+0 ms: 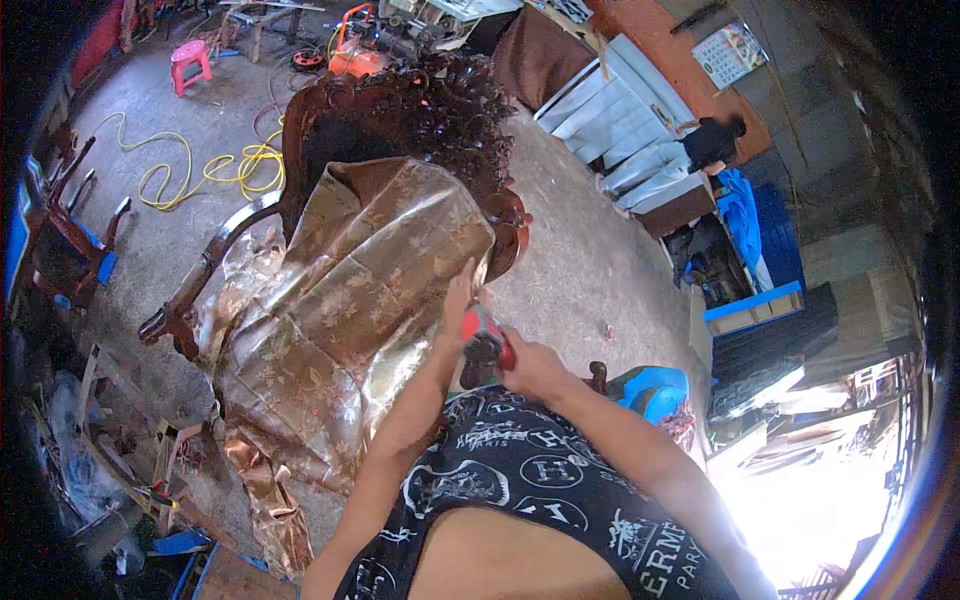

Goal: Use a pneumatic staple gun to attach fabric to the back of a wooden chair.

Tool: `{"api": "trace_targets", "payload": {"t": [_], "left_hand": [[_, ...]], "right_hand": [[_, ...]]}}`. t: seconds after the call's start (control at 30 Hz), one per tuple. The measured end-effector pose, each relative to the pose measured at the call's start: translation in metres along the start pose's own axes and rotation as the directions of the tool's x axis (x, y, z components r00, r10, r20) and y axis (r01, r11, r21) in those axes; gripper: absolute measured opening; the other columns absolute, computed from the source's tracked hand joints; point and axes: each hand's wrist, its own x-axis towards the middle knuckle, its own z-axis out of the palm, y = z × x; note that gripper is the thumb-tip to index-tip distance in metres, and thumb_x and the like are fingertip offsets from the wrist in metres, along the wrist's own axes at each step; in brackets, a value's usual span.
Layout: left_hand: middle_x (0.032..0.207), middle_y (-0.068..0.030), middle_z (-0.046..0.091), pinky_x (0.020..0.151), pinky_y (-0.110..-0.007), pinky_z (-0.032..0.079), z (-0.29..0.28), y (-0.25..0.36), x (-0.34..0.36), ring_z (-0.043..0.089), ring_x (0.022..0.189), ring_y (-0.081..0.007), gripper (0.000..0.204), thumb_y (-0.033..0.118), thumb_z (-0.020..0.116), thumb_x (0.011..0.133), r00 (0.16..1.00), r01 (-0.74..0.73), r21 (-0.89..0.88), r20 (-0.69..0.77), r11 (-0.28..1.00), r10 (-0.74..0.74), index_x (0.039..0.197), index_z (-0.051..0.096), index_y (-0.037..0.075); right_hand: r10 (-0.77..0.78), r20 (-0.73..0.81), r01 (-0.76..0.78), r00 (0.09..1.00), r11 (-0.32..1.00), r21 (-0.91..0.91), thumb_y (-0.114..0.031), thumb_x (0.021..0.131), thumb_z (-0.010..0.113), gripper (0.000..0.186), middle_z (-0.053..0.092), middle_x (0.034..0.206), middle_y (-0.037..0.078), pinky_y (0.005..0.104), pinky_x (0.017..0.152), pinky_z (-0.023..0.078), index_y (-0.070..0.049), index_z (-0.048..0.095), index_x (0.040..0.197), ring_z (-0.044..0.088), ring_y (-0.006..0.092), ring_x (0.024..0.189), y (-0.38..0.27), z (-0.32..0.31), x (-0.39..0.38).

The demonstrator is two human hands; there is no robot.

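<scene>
Fabric (365,265) could crease or slip if the left hand (459,300), fingers fairly straight, grip unclear, shifts; the right hand (535,367) is closed round a red tool (479,324).

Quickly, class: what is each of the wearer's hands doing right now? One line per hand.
Left hand: at the edge of the gold cloth; whether it grips cannot be told.
Right hand: closed, holding a red tool.

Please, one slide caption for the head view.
Left hand at the edge of gold fabric draped over carved furniture; right hand holds a red tool.
</scene>
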Motion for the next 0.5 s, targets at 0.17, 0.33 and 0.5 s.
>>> {"api": "trace_targets", "payload": {"t": [0.17,0.33,0.5], "left_hand": [[0.089,-0.0216,0.064,0.083,-0.048,0.046,-0.048,0.0,0.038,0.059,0.091,-0.0396,0.03,0.009,0.056,0.08,0.985,0.092,0.123,0.136,0.988,-0.108,0.107,0.067,0.005],[0.088,-0.0209,0.063,0.08,-0.047,0.045,-0.045,0.006,0.038,0.058,0.089,-0.0393,0.026,0.01,0.057,0.078,0.976,0.198,0.187,0.059,0.962,-0.212,0.102,0.066,0.004],[0.098,-0.0218,0.063,0.08,-0.049,0.045,-0.02,0.022,0.021,0.058,0.088,-0.0414,0.039,0.005,0.057,0.078,0.994,0.065,0.173,0.073,0.983,-0.078,0.117,0.06,0.007]], "right_hand": [[-0.022,0.088,0.015,0.996,0.997,0.078,-0.035,0.079,0.066,0.071,0.067,0.093,0.027,0.0539,0.08,0.05,-0.011,0.037,0.14,0.064,0.046,0.087,0.028,0.006,-0.031],[0.045,0.129,-0.046,0.991,0.999,0.011,-0.035,0.078,0.066,0.065,0.068,0.096,0.025,0.0553,0.083,0.048,-0.007,0.044,0.133,0.065,0.0437,0.089,0.061,0.023,-0.039],[-0.037,0.102,0.032,0.994,0.998,0.055,-0.039,0.074,0.068,0.06,0.066,0.102,0.025,0.0535,0.085,0.049,-0.002,0.051,0.118,0.065,0.043,0.093,0.108,0.052,-0.039]]}}
